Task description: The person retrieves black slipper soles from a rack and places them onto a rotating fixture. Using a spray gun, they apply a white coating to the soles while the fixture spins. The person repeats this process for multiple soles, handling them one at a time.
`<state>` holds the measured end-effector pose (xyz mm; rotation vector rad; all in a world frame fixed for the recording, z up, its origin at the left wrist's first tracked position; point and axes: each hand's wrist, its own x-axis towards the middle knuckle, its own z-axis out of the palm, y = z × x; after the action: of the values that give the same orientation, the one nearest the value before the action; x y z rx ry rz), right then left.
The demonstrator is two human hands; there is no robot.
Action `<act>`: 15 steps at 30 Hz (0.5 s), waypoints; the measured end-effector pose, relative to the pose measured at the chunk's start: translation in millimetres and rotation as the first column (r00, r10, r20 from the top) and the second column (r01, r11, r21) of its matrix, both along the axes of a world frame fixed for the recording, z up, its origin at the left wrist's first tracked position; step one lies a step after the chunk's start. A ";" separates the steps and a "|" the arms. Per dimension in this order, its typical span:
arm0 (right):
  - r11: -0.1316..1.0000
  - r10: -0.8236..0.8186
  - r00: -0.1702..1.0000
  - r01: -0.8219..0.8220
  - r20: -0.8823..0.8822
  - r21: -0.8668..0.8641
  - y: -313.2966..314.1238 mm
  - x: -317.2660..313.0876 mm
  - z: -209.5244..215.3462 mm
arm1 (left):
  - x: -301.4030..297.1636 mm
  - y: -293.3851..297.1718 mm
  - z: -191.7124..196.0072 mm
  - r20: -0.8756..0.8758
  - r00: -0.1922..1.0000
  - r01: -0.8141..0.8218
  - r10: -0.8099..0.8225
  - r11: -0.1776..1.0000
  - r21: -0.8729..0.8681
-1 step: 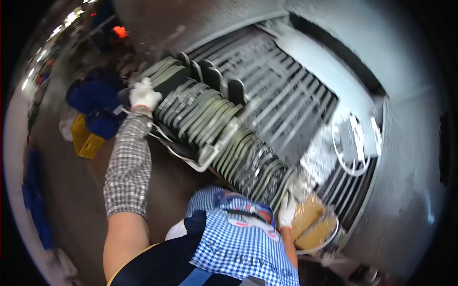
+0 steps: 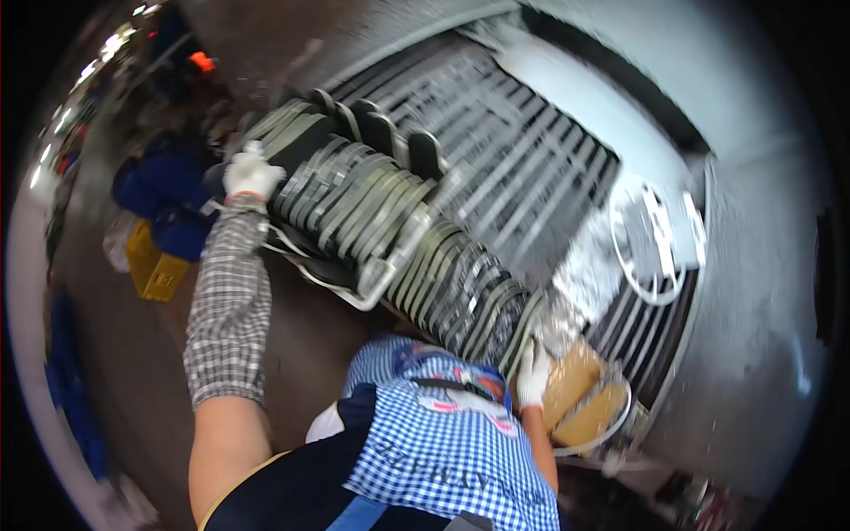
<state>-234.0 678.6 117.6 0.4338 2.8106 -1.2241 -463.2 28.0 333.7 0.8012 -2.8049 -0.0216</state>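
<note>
A long row of flat, dark grey-green pieces with rounded ends, like shoe soles [image 2: 350, 199], stands packed face to face between my hands. My left hand [image 2: 252, 173], in a white knit glove, is closed at the row's far left end. At its near right end my right hand [image 2: 534, 376], gloved too, presses with fingers fairly straight and the thumb hidden. Several more dark rounded pieces [image 2: 425, 155] stick up behind the row. A white frame [image 2: 382, 274] crosses beside the row's middle. Blur hides the finer detail.
Behind the row lies a slatted dark surface [image 2: 496, 133] inside a pale metal enclosure [image 2: 753, 265]. A white ring-shaped frame [image 2: 651, 243] and a round container with tan pieces [image 2: 589, 407] are at right. Blue bundles [image 2: 168, 190] and a yellow crate [image 2: 155, 265] stand at left.
The whole scene has shifted slightly left in the view. My left hand has moved a little left with the row's end; both hands keep their places on the row.
</note>
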 end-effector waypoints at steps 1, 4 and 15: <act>0.999 -0.034 0.999 0.034 0.027 0.027 -2.1 -1.9 -4.4 | 1.4 -14.3 0.9 0.025 0.997 0.074 -0.077 0.994 0.082; 0.995 -0.057 0.998 0.055 0.025 0.085 4.5 1.5 -17.1 | -2.3 -4.2 5.1 0.032 0.991 0.126 -0.133 0.978 0.166; 0.985 -0.172 0.983 0.170 0.070 0.033 -5.9 -0.3 1.3 | -27.6 -61.3 -23.2 -0.094 0.977 0.215 -0.194 0.884 0.416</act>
<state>-234.4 672.7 118.9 0.7205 2.7795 -1.1737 -490.8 -33.3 310.5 0.5653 -2.8589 -0.6998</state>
